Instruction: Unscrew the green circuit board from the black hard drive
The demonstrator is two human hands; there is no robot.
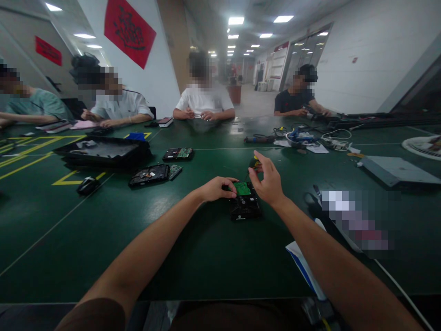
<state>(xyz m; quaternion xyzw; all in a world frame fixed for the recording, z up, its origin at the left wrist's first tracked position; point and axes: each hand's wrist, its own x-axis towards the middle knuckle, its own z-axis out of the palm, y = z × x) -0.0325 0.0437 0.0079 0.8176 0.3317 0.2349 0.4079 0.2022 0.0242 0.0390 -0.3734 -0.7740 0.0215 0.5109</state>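
Observation:
A black hard drive (245,208) lies on the green table (193,248) in front of me, its green circuit board (242,188) facing up. My left hand (217,188) rests on the drive's left far corner, fingers curled down against it. My right hand (267,180) hovers at the drive's right side, thumb and fingers pinched on a thin screwdriver with a yellow-black handle (254,162); its tip points down toward the board.
Two more opened drives (149,175) (178,154), a black tray (103,152) and a mouse (87,185) lie at the left. Cables and tools (303,137) and a grey case (396,169) lie at the right. Several people sit along the far edge.

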